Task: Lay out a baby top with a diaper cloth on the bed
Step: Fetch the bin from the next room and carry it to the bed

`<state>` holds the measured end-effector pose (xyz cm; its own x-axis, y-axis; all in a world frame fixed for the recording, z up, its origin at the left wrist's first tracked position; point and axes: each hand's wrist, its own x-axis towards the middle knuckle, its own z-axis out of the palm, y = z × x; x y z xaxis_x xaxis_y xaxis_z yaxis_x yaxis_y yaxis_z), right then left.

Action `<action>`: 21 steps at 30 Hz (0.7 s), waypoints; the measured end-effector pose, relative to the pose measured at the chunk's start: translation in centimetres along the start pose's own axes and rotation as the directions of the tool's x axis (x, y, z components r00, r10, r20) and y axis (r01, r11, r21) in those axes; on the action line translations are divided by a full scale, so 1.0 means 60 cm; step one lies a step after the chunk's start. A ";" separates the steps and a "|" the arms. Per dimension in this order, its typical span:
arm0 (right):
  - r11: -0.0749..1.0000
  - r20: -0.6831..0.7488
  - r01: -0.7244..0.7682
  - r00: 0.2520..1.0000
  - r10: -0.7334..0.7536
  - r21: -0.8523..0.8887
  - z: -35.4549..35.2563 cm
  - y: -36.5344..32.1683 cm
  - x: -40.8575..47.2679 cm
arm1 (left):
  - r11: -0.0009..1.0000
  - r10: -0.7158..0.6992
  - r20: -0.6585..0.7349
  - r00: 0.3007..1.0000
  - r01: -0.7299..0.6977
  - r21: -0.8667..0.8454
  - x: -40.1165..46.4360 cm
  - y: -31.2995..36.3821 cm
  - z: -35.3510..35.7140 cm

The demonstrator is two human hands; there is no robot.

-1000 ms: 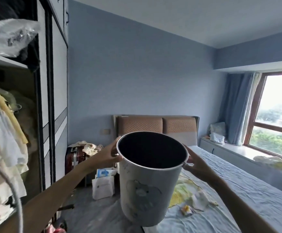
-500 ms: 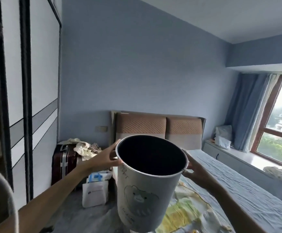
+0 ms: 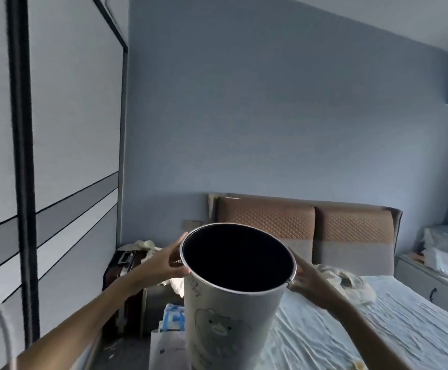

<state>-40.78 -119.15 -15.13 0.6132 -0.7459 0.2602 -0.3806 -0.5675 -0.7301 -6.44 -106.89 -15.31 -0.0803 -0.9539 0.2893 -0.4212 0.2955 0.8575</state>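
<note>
I hold a white bucket [image 3: 230, 329] with a bear print in front of me, over the left edge of the bed [image 3: 377, 329]. My left hand [image 3: 164, 265] grips the rim on its left side. My right hand [image 3: 308, 279] grips the rim on its right side. The inside of the bucket is dark, so any contents are hidden. A crumpled pale cloth [image 3: 351, 285] lies on the light blue sheet near the headboard [image 3: 311, 225]. I cannot tell if it is the baby top or the diaper cloth.
A wardrobe with sliding doors [image 3: 70, 156] fills the left side. A dark suitcase [image 3: 122, 265] with clothes piled on it stands in the corner. A white paper bag [image 3: 166, 345] stands on the floor beside the bed. Plastic bags [image 3: 441, 252] lie on the window ledge at right.
The view has moved forward past the open wardrobe and tilted up. The yellow-green cloth on the bed has dropped out of sight. Both hands keep their hold on the bucket.
</note>
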 end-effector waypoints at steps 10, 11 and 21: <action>0.986 0.267 0.167 0.949 -0.167 0.022 0.033 0.128 0.384 | 0.977 -0.204 -0.106 0.973 0.209 0.040 0.203 -0.162 -0.118; 0.985 0.290 0.170 0.942 -0.169 0.021 0.047 0.147 0.415 | 0.976 -0.211 -0.098 0.973 0.216 0.038 0.221 -0.187 -0.131; 0.999 0.407 -0.013 0.913 -0.005 0.041 0.243 0.342 0.677 | 0.938 -0.343 -0.059 0.938 0.345 0.040 0.375 -0.529 -0.228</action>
<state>-13.60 -156.02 -28.76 0.8438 -0.5364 -0.0157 -0.3594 -0.5432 -0.7588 17.47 -136.99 -30.20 0.1221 -0.9925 0.0021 -0.4586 -0.0546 0.8869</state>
